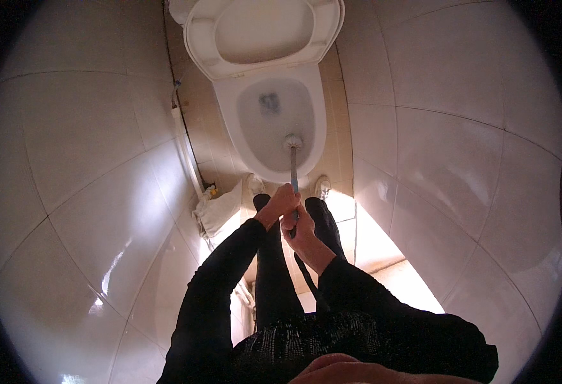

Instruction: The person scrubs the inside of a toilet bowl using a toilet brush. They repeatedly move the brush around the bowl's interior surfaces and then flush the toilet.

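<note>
Both my hands grip the handle of a toilet brush (294, 165), one ahead of the other. My left hand (286, 199) holds it farther forward, near the blue part of the handle. Closer to my body, my right hand (302, 231) is wrapped around the handle's rear end. The white bristle head (293, 141) is inside the toilet bowl (257, 144), toward its front right. Whether the bristles touch the bowl's surface I cannot tell. Deeper in the bowl is the dark drain opening (269, 103).
The toilet seat (199, 33) stands raised behind the bowl. White tiled walls rise close on the left (84, 158) and right (444, 158). A pipe (187, 153) with a yellow valve (211, 191) runs along the left wall, above a pale cloth (219, 211). My shoes (323, 186) flank the bowl's front.
</note>
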`<state>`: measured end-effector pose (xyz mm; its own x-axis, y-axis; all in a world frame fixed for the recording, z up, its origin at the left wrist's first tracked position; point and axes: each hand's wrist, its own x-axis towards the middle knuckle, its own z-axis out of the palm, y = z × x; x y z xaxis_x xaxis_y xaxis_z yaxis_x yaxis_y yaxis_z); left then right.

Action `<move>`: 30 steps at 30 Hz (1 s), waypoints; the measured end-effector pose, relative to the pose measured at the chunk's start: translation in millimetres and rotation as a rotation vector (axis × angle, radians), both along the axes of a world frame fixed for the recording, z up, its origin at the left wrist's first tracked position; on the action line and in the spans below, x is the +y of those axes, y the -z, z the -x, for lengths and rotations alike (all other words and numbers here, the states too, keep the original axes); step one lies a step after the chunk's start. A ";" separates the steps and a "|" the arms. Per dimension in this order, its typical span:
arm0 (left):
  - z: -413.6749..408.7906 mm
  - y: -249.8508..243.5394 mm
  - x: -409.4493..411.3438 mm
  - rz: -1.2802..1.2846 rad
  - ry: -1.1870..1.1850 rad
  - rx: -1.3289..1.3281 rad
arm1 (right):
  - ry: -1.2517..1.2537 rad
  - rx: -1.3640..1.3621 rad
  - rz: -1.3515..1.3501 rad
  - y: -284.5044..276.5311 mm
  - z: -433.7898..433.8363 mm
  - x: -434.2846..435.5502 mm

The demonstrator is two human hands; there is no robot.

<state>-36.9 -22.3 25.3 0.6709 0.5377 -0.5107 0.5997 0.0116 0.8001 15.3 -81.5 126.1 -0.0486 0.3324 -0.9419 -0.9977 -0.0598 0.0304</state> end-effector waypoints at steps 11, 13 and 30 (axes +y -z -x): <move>2.0 7.9 32.8 0.053 0.084 0.027 | 0.092 0.003 0.129 -12.0 10.9 26.5; -15.0 -1.5 42.7 0.060 0.116 -0.040 | 0.139 -0.033 0.045 7.7 0.6 24.6; -23.8 12.8 75.1 -0.429 0.493 -0.113 | -0.059 -0.143 -0.048 44.8 -22.0 44.4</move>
<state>-13.2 52.7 12.5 0.9273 0.2943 -0.2313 0.3652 -0.5763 0.7311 37.3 -37.1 81.3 0.0641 0.3776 -0.9237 -0.9865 -0.1160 -0.1158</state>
